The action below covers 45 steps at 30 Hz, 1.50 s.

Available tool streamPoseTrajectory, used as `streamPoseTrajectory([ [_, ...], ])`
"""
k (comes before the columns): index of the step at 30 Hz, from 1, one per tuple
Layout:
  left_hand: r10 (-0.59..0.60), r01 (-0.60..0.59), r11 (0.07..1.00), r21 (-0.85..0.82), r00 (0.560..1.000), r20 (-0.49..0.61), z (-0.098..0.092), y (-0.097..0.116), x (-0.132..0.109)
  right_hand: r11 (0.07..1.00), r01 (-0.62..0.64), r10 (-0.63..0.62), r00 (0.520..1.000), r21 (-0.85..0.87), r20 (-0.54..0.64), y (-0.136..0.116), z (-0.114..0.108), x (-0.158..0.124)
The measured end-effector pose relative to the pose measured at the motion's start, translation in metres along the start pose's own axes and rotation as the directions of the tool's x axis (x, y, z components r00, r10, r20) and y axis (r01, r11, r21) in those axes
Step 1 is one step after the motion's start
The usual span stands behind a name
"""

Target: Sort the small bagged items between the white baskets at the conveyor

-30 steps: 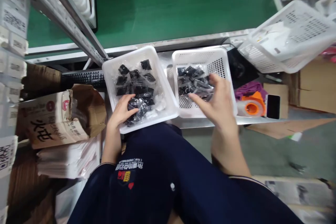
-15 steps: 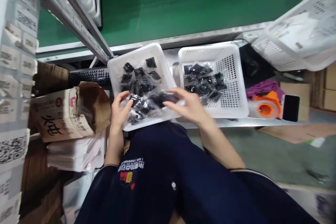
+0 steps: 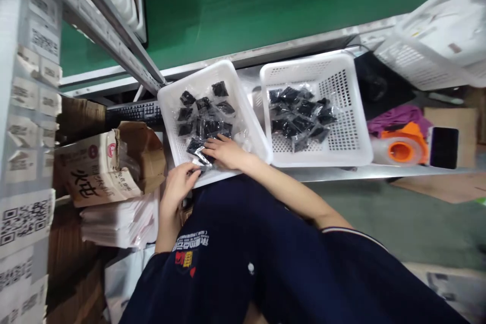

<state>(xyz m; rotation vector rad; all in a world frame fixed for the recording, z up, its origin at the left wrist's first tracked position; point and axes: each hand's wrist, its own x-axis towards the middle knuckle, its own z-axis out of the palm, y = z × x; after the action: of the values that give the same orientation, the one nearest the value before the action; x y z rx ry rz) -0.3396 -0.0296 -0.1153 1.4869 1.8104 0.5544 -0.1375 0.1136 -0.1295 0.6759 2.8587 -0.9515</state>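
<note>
My left hand (image 3: 179, 182) is at the front left corner of the left white basket (image 3: 248, 106), its thumb and fingers pinched on the edge of a small clear bag with something black in it. My right hand (image 3: 227, 153) lies over the front of the same basket, fingers stretched out on a clear bag with black contents (image 3: 196, 147). Behind the hands, several more such bags (image 3: 203, 105) are spread over the basket floor. What exactly the bags contain cannot be made out.
A second white basket (image 3: 351, 111) on the right holds a pile of similar bags (image 3: 299, 111). Further right are an orange tape dispenser (image 3: 402, 150) and a phone (image 3: 443, 148). An open carton (image 3: 102, 162) and a keyboard (image 3: 132, 112) are on the left. Behind runs a green surface (image 3: 266, 5).
My right hand has moved left and down onto the bags, and the dark bagged item it held is out of it. My left hand has shifted toward the basket's front corner. The view has moved slightly.
</note>
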Motion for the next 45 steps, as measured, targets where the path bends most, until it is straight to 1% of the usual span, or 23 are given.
streamPoseTrajectory([
  [2,-0.093,0.059,0.987,-0.149,0.968,-0.233,-0.002,-0.005,-0.002,0.989,-0.052,0.061,0.996,0.135,-0.061,0.007,-0.009,-0.009],
  [5,-0.213,0.032,0.938,-0.346,0.840,-0.499,0.002,-0.001,0.004,0.844,-0.037,0.195,0.950,0.536,-0.243,0.016,-0.026,-0.036],
  [6,-0.213,0.002,0.925,-0.381,0.832,-0.512,0.005,0.005,0.008,0.760,0.017,0.220,0.934,0.649,-0.281,0.016,-0.031,-0.044],
  [7,-0.187,-0.030,0.915,-0.402,0.851,-0.491,0.009,0.013,0.014,0.679,0.069,0.230,0.925,0.731,-0.301,0.015,-0.034,-0.050],
  [9,-0.063,-0.113,0.906,-0.408,0.917,-0.393,0.016,0.033,0.026,0.574,0.105,0.242,0.925,0.812,-0.291,0.008,-0.041,-0.060],
  [10,0.025,-0.170,0.903,-0.394,0.938,-0.345,0.019,0.043,0.031,0.561,0.086,0.264,0.924,0.824,-0.276,0.004,-0.045,-0.067],
  [12,0.188,-0.293,0.900,-0.322,0.929,-0.318,0.021,0.056,0.039,0.598,0.024,0.348,0.893,0.801,-0.287,-0.005,-0.057,-0.089],
  [14,0.270,-0.347,0.921,-0.178,0.896,-0.352,0.019,0.055,0.043,0.714,-0.044,0.444,0.800,0.699,-0.403,-0.013,-0.075,-0.121],
  [15,0.276,-0.328,0.940,-0.090,0.890,-0.363,0.017,0.049,0.045,0.789,-0.099,0.475,0.725,0.607,-0.499,-0.016,-0.085,-0.138],
  [17,0.244,-0.230,0.970,0.081,0.906,-0.346,0.015,0.030,0.047,0.886,-0.277,0.463,0.547,0.371,-0.698,-0.021,-0.101,-0.164],
  [18,0.221,-0.181,0.971,0.153,0.925,-0.310,0.015,0.018,0.048,0.896,-0.359,0.420,0.488,0.262,-0.765,-0.022,-0.105,-0.170],
  [19,0.197,-0.142,0.967,0.213,0.944,-0.265,0.017,0.007,0.050,0.898,-0.402,0.371,0.471,0.180,-0.800,-0.022,-0.105,-0.169],
  [20,0.173,-0.114,0.959,0.259,0.961,-0.218,0.020,-0.002,0.051,0.909,-0.395,0.332,0.501,0.130,-0.799,-0.022,-0.100,-0.161],
  [22,0.132,-0.083,0.948,0.307,0.980,-0.145,0.028,-0.015,0.054,0.960,-0.260,0.262,0.685,0.108,-0.680,-0.019,-0.078,-0.127],
  [24,0.118,-0.077,0.949,0.307,0.986,-0.118,0.037,-0.019,0.057,0.982,-0.163,0.189,0.891,0.098,-0.412,-0.014,-0.047,-0.081],
  [25,0.117,-0.076,0.952,0.298,0.986,-0.121,0.040,-0.020,0.058,0.984,-0.172,0.175,0.946,0.038,-0.273,-0.011,-0.032,-0.058],
  [27,0.093,-0.046,0.959,0.279,0.983,-0.157,0.043,-0.019,0.058,0.961,-0.257,0.246,0.963,-0.104,-0.107,-0.007,-0.009,-0.023],
  [29,0.025,0.033,0.967,0.251,0.974,-0.224,0.043,-0.019,0.056,0.935,-0.303,0.300,0.953,-0.186,-0.044,-0.002,0.002,-0.006],
  [33,-0.033,0.104,0.974,0.202,0.945,-0.324,0.040,-0.013,0.050,0.924,-0.330,0.333,0.943,-0.193,-0.015,0.009,-0.006,-0.015],
  [35,-0.010,0.087,0.964,0.252,0.956,-0.292,0.039,-0.004,0.048,0.909,-0.368,0.369,0.929,-0.196,-0.032,0.012,-0.010,-0.024],
  [40,-0.011,0.012,0.859,0.513,1.000,-0.005,0.041,0.020,0.051,0.944,-0.280,0.284,0.959,-0.172,-0.004,0.006,0.001,-0.017],
  [42,-0.023,0.014,0.831,0.556,1.000,0.009,0.041,0.020,0.053,0.952,-0.271,0.275,0.962,-0.146,0.006,0.005,0.001,-0.008],
  [45,0.024,0.001,0.872,0.489,0.999,-0.044,0.038,0.007,0.054,0.959,-0.271,0.272,0.962,-0.077,0.001,0.010,-0.013,-0.016],
])
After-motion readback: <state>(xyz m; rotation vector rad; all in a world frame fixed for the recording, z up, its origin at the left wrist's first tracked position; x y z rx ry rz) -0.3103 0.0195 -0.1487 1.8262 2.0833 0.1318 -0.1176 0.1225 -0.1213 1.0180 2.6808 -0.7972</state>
